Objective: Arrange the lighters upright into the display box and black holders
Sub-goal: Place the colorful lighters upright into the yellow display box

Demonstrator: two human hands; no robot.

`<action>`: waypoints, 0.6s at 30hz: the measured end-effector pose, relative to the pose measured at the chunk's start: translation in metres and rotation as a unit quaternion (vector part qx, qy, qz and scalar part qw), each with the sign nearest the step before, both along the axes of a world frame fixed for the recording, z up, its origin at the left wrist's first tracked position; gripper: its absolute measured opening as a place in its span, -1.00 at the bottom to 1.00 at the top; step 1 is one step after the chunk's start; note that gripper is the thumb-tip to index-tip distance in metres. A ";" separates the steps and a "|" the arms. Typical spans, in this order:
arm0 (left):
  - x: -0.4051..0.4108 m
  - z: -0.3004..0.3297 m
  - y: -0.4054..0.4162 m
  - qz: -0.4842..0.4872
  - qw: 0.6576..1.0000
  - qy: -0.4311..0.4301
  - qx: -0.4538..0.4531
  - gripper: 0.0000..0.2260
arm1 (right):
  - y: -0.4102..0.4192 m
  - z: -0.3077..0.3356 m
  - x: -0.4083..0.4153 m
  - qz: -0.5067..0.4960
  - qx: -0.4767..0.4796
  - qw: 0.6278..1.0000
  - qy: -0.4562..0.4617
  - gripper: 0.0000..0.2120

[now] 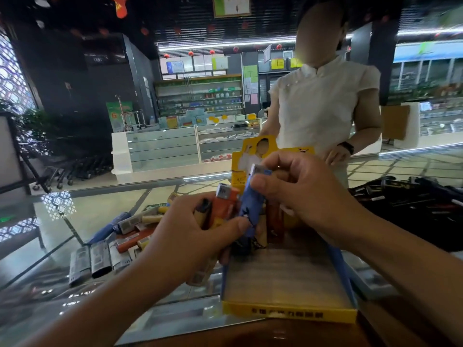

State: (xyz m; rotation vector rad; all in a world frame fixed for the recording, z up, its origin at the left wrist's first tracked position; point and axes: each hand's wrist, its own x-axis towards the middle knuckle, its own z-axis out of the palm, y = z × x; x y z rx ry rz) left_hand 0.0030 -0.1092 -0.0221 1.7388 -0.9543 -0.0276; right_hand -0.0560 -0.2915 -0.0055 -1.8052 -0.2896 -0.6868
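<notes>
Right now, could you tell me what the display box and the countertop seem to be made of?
The display box looks like printed matte cardboard: thin folded walls, yellow printed front. The countertop looks like glossy glass: it mirrors the window lattice and shows items beneath.

Left hand [198, 229] hides the lower bodies of its bunched lighters [220, 206]; black holders [413, 204] cut by right edge and blurred; display box [288, 314] print illegible.

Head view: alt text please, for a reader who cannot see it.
Over a glass counter, the right hand pinches a blue lighter while the left hand holds a bunch of lighters above a yellow display box. More loose lighters lie to the left; a person in white stands opposite.
</notes>
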 end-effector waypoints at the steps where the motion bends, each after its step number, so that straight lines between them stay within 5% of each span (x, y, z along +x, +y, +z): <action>1: 0.000 0.000 0.000 -0.005 1.000 0.023 -0.007 -0.72 | 0.000 0.000 -0.002 0.026 0.004 1.000 0.008 -0.76; 4: 0.001 0.000 0.000 -0.009 0.999 0.036 -0.007 -0.72 | 0.000 0.000 -0.003 0.036 -0.031 0.999 -0.006 -0.92; 10: 0.014 0.000 0.005 0.040 0.998 0.013 -0.040 -0.80 | -0.009 0.000 -0.003 -0.020 -0.012 0.999 -0.031 -0.88; 18: 0.031 -0.007 0.012 0.031 0.992 0.056 0.112 -0.89 | -0.010 -0.012 -0.005 -0.086 -0.164 0.981 -0.063 -0.74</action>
